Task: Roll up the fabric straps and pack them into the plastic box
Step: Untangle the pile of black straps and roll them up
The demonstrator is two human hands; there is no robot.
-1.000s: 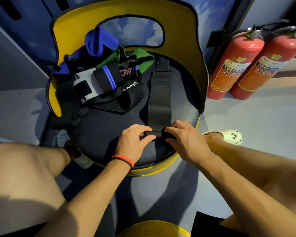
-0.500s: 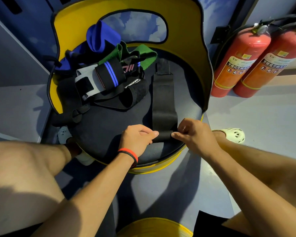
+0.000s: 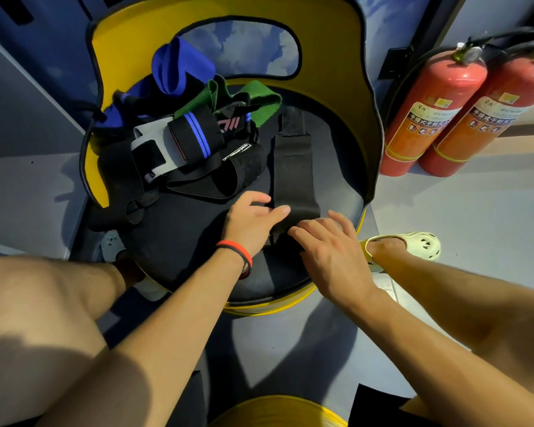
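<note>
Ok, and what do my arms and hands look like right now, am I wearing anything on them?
Both arms are bare as far as the view shows, with no sleeves and no gloves. The left hand has a red and black wristband round its wrist. The right hand wears nothing: no watch, band or ring shows.

A round, black padded seat (image 3: 182,241) is carrying everything, with a yellow backrest (image 3: 336,57) curving round its far side. A long black strap (image 3: 293,167) is lying flat on the right half, running from the far edge toward the near edge. On the far left a tangled heap is sitting against the backrest: a blue band (image 3: 179,69), a green band (image 3: 259,103), a black wrap with blue stripes (image 3: 195,134) and a looped black strap (image 3: 228,177), which is spilling nearest onto the padding.
</note>
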